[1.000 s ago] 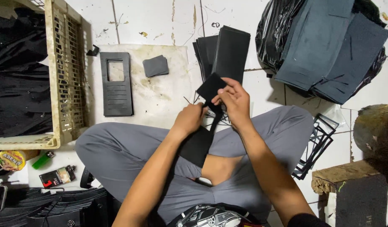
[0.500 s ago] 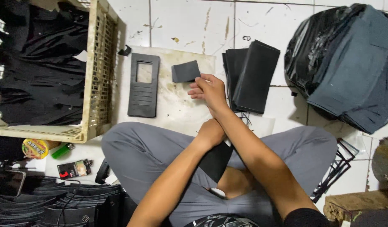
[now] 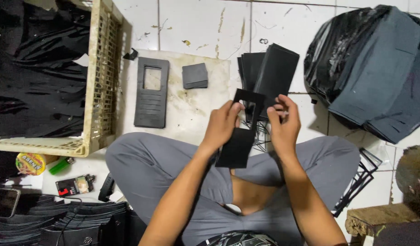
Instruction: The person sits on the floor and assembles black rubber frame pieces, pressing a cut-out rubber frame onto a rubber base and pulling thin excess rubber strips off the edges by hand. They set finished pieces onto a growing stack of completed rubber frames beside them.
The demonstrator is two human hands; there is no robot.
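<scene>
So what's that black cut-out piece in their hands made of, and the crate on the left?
The black piece, held by the left hand and right hand, looks like thin leather or leather-like sheet: matte, flat, cleanly cut window. Which of the two, the look can't settle. The crate seems moulded plastic, cream and grimy, with lattice walls.

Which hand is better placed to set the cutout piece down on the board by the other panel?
Left hand: it grips the black cutout piece mid-body and is nearer the board; the right hand only pinches the top.

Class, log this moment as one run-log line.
left hand: holds black cut-out panel | right hand: pinches panel's top edge | finished panel: flat on board | crate: left
</scene>
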